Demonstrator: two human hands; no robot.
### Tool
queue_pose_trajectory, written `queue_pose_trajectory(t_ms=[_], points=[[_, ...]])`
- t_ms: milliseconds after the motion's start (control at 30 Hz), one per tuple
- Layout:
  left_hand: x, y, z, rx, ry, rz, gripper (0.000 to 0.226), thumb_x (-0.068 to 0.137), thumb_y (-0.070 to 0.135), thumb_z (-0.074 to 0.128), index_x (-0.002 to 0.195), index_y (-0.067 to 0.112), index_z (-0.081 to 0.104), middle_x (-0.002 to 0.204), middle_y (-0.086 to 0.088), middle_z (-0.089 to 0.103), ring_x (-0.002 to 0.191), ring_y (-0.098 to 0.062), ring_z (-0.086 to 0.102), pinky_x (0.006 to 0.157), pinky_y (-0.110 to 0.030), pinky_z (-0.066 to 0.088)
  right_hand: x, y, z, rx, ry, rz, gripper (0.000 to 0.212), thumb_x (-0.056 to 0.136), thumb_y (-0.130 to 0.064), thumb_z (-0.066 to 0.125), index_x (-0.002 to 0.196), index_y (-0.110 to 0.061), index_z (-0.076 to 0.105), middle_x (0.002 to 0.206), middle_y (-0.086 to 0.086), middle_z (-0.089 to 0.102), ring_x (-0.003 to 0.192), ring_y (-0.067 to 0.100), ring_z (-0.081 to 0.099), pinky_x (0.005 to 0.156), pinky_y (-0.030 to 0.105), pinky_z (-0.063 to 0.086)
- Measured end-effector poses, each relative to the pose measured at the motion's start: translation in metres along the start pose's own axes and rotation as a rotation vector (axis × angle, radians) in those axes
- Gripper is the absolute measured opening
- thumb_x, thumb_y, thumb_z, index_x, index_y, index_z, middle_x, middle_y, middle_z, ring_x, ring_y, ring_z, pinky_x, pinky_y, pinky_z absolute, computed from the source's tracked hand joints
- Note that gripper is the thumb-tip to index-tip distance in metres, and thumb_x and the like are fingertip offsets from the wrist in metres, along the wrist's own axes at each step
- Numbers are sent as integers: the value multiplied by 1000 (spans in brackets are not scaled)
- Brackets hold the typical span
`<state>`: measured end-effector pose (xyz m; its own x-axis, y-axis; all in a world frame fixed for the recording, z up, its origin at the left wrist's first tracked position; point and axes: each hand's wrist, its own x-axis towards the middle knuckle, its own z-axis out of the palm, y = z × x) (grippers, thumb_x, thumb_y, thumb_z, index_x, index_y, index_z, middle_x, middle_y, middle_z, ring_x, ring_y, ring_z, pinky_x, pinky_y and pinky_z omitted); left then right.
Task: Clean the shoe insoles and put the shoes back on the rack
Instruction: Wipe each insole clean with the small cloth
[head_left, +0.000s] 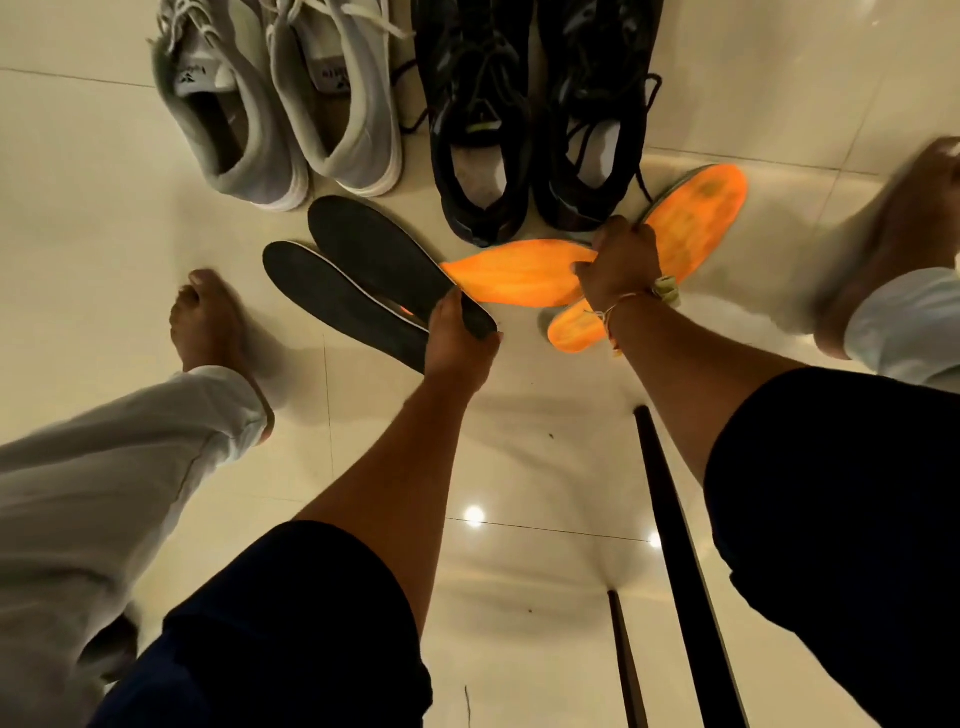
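Head view: the left hand (457, 338) pinches the near end of a flat black foam insole (379, 249), with a second black insole (322, 291) just beside it over the glossy cream tiled floor (104, 156). The right hand (621, 265) is curled round a bright orange insole (519, 278) crossed with a second orange insole (696, 208). Farther out on the floor stand pale grey lace-up sneakers (270, 104) and, to their right, black lace-up sneakers (535, 119), heels toward the insoles.

Count: two grey-white shoes (228, 114), two black shoes (478, 104), two black insoles (374, 249), two orange insoles (519, 278), two bare feet (208, 322).
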<state>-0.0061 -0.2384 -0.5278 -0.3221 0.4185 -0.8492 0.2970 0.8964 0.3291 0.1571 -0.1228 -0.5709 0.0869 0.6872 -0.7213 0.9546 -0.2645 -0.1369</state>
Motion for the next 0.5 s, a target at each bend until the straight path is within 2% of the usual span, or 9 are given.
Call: queue_pose_trajectory(t_ms=[100, 167, 267, 333, 467, 500], points=[[-1, -2, -1, 106, -100, -5, 91, 85, 20, 81, 158, 16, 27, 164, -8, 26, 152, -26, 24, 122, -47, 30, -7, 3, -16, 41, -71, -81, 37, 84, -29, 75, 110, -5, 62, 116, 16, 65, 115, 34, 55, 89, 35, 39], [-1, 4, -3, 146, -133, -10, 94, 85, 24, 80, 159, 15, 23, 165, -9, 22, 153, -27, 22, 122, -46, 30, -11, 5, -28, 109, -115, -98, 32, 84, -28, 76, 104, -6, 65, 113, 13, 67, 110, 33, 59, 86, 33, 40], [-8, 22, -11, 136, -146, -43, 88, 84, 24, 82, 154, 14, 29, 152, -11, 40, 142, -29, 39, 115, -46, 40, -22, 4, -46, 192, -117, -115, 27, 81, -27, 79, 98, -9, 67, 109, 9, 68, 107, 29, 61, 82, 30, 40], [-16, 33, -18, 112, -138, -59, 79, 84, 21, 82, 148, 14, 37, 138, -12, 51, 130, -31, 50, 107, -42, 46, -32, 1, -60, 207, -128, -124, 26, 81, -27, 79, 100, -11, 69, 111, 6, 69, 108, 26, 61, 84, 28, 41], [-57, 67, -46, 97, -126, -9, 72, 87, 15, 79, 146, 14, 38, 119, -6, 57, 108, -27, 62, 92, -37, 51, -67, -13, -109, 261, -159, -172, 26, 83, -27, 78, 102, -10, 72, 111, 7, 70, 106, 24, 63, 85, 28, 44], [-67, 75, -51, 115, -116, 0, 71, 88, 15, 77, 147, 13, 38, 121, -7, 58, 107, -26, 63, 91, -36, 50, -76, -15, -119, 253, -157, -184, 25, 83, -27, 78, 101, -11, 72, 112, 7, 70, 106, 24, 63, 84, 28, 44]])
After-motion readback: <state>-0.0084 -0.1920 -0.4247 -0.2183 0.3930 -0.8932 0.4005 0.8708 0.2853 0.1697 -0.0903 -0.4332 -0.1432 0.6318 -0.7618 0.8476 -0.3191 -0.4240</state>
